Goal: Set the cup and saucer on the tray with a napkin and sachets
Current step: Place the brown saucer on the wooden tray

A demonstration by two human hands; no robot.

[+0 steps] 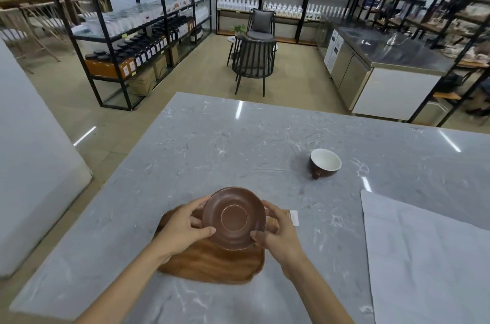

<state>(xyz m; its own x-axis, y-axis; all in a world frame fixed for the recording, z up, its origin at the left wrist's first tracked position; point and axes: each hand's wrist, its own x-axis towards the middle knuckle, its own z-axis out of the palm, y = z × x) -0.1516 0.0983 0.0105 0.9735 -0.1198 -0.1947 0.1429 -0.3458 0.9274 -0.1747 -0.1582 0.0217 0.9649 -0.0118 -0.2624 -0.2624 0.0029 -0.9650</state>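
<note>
Both hands, left hand (183, 225) and right hand (275, 231), are pinching the round brown ceramic saucer (234, 217) by opposite rims above the wooden tray (212, 262), apparently placing it; next, likely fetching the brown white-lined cup (325, 162) sitting far right.

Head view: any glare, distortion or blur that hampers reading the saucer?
Head view: wide-angle lens bends the shelving at the edges; ceiling lights streak glare on the grey marble countertop; the brown ceramic saucer, held in both hands over the wooden tray, is evenly lit and sharp; background shelves slightly soft.
</note>
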